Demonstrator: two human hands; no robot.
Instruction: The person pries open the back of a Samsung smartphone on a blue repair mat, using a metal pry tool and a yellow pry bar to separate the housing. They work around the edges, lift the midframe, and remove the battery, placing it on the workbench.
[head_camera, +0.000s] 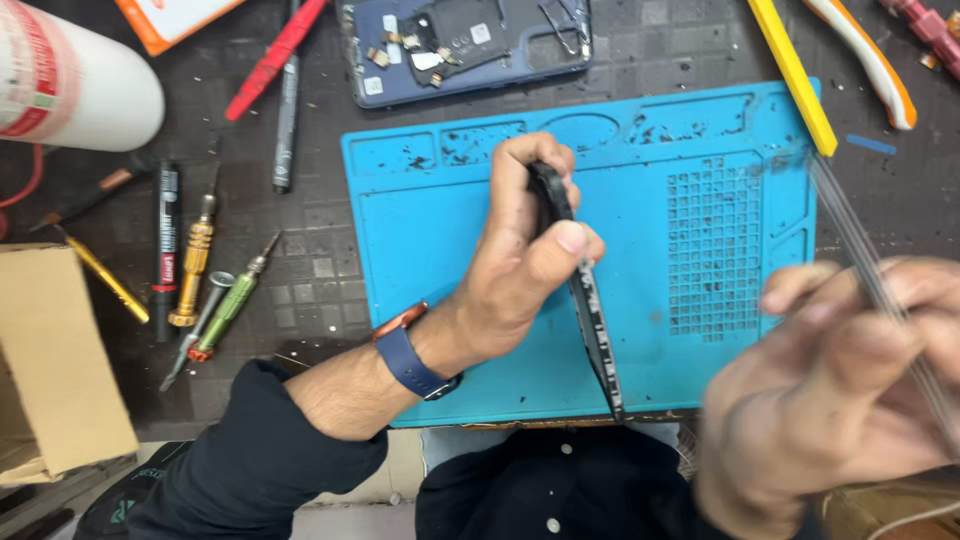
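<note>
**Phone frame held on edge above the blue mat**

The left hand (520, 270) grips a thin black phone frame (585, 300) edge-up over the blue repair mat (450, 300). The right hand (840, 380), blurred, pinches long metal tweezers (870, 270). Screwdrivers (215, 290) lie left of the mat, an opened phone (465, 50) beyond it

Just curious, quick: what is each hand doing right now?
Left hand: closed on a thin black phone frame, held edge-up.
Right hand: blurred, closed on thin metal tweezers.
</note>
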